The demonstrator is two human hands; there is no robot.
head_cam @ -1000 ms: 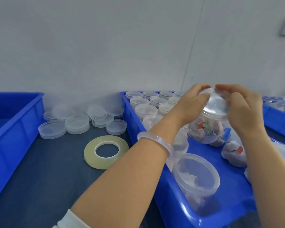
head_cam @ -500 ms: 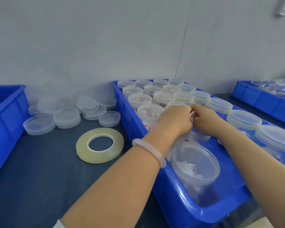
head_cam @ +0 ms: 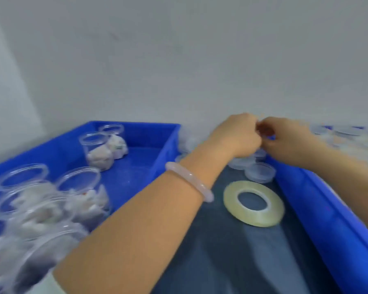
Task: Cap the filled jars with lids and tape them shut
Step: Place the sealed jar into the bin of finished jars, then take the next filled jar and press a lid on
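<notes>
You are turning left, away from the capped jars (head_cam: 346, 130). Left hand (head_cam: 236, 134) and right hand (head_cam: 285, 139) are bunching together, fingers curled, over the loose lids (head_cam: 259, 171); what they hold, if anything, I cannot tell. Uncapped jars (head_cam: 79, 181) are waiting in the left bin (head_cam: 136, 128), with the tape roll (head_cam: 253, 203) lying near the lids.

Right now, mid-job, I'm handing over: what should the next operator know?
Left hand and right hand meet, fingers curled, above the loose clear plastic lids; blur hides what they hold.
Yellowish tape roll lies flat on the dark table.
Done: lidded jars, blurred, in the right blue plastic bin.
Left: open filled clear jars in the left blue plastic bin need lids and tape.
</notes>
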